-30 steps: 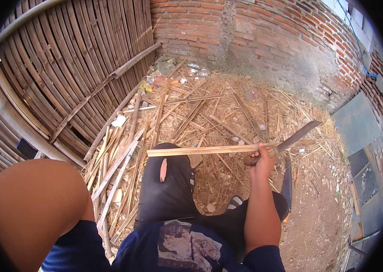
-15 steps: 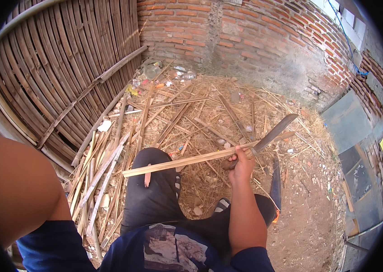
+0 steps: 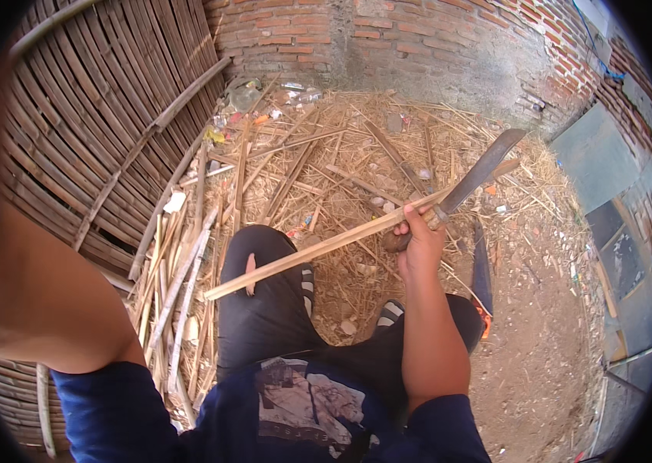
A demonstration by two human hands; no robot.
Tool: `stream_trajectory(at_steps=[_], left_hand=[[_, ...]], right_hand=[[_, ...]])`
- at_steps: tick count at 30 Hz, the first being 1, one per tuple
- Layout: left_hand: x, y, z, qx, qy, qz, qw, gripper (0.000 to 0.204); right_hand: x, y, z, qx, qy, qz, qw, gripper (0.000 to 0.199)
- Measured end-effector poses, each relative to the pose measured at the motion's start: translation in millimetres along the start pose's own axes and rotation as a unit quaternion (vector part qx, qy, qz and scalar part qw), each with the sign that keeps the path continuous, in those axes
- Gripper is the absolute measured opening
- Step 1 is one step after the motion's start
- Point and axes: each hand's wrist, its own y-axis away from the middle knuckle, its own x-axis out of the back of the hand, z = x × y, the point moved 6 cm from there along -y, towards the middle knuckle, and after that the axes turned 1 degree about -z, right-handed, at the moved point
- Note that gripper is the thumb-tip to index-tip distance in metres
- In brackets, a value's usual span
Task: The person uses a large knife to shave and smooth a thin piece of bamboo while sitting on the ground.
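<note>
Here, straw-littered ground (image 3: 341, 297) beneath machete (image 3: 474, 179), slatted fence (image 3: 121, 104) left, brick wall (image 3: 426, 46) ahead

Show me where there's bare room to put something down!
Try the brown dirt, speckled with little bits, between the long dark object with an orange end and the grey flat panels. It's crowded on the left, where pale thin wooden strips heap beside the brown slatted wall, and ahead, where yellow dry straw and brown wooden sticks lie tangled.
</note>
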Motion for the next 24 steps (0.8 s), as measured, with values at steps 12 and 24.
stream_trajectory(at_steps=[12, 24], left_hand=[[-44, 239, -91, 0.387, -0.1, -0.275, 0.875, 0.068], [-60, 345, -126, 0.556, 0.088, -0.173, 0.808, 0.041]], right_hand=[[-78, 9, -41, 0.023, -0.027, -0.047, 0.998, 0.027], [-49, -35, -75, 0.299, 0.59, -0.186, 0.727, 0.032]])
